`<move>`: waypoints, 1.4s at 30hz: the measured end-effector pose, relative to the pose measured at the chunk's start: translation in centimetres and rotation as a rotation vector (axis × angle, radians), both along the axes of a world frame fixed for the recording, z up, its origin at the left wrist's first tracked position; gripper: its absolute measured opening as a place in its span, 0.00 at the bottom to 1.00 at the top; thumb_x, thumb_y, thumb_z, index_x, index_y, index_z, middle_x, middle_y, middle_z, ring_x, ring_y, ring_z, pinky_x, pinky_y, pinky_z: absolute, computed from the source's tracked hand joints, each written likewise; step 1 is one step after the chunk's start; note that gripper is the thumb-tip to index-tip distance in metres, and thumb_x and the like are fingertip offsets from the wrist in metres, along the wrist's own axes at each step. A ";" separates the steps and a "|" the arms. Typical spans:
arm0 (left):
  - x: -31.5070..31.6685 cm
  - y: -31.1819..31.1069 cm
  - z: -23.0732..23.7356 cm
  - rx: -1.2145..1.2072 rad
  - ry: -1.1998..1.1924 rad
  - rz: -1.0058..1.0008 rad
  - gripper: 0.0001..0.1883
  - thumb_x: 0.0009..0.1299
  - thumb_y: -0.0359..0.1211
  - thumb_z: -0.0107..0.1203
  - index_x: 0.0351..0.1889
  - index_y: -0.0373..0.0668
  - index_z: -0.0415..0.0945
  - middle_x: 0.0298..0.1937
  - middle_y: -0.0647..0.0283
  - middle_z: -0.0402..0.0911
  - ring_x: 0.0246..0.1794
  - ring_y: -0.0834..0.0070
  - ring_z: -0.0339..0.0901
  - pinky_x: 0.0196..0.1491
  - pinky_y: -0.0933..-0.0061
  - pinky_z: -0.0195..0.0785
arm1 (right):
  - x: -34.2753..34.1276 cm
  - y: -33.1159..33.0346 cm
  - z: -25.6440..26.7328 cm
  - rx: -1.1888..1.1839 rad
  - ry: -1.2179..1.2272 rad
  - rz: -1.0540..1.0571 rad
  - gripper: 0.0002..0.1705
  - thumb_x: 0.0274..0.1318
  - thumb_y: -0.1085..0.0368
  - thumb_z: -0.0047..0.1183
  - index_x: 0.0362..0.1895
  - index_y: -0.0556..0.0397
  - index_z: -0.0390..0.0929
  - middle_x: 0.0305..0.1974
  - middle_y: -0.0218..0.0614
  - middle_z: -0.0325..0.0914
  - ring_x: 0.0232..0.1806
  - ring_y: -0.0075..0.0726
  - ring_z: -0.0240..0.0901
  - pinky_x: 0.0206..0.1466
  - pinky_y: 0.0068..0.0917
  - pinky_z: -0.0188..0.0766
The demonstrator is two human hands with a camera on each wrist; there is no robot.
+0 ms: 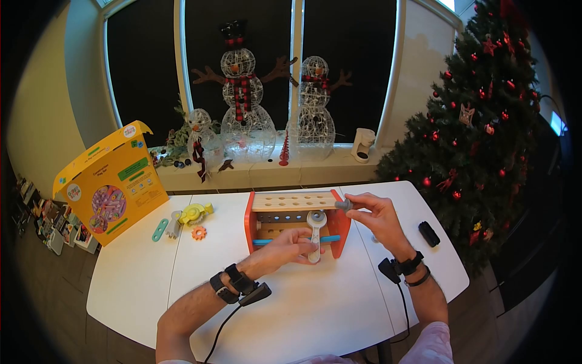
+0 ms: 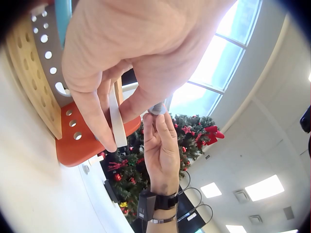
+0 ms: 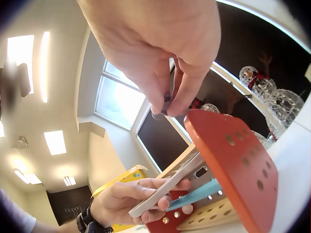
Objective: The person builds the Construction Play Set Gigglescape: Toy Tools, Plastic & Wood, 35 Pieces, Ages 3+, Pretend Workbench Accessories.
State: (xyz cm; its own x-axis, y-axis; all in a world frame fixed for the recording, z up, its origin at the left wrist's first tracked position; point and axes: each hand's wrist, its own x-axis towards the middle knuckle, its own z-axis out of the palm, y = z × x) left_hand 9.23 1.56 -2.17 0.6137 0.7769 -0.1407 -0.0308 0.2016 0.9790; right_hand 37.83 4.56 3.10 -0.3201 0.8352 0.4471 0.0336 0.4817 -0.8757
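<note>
A toy workbench (image 1: pixel 341 233) with red end panels, perforated wooden slats and a blue bar (image 1: pixel 330 238) stands on the white table. My left hand (image 1: pixel 285 246) grips the handle of a white toy wrench (image 1: pixel 314 233) between thumb and fingers, in front of the bench. The wrench's round head points up toward the top slat. Beside the right red panel, my right hand (image 1: pixel 381 219) pinches a grey toy bolt (image 1: pixel 344 205) by thumb and fingertips. In the right wrist view the bolt is mostly hidden by the fingers, above the red panel (image 3: pixel 233 165).
Left of the bench lie a yellow toy piece (image 1: pixel 195 212), an orange gear (image 1: pixel 199 233) and a teal strip (image 1: pixel 160 230). A yellow box (image 1: pixel 130 194) stands behind them. A black object (image 1: pixel 428 233) lies at the table's right, near a decorated tree (image 1: pixel 461 133).
</note>
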 end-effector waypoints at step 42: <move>0.2 4.3 0.3 -0.109 -0.128 0.138 0.17 0.85 0.30 0.58 0.67 0.32 0.75 0.59 0.62 0.85 0.61 0.76 0.84 0.73 0.70 0.79 | -6.7 12.3 3.8 0.289 -0.690 0.094 0.15 0.61 0.70 0.70 0.50 0.62 0.92 0.40 0.49 0.93 0.43 0.40 0.91 0.51 0.34 0.85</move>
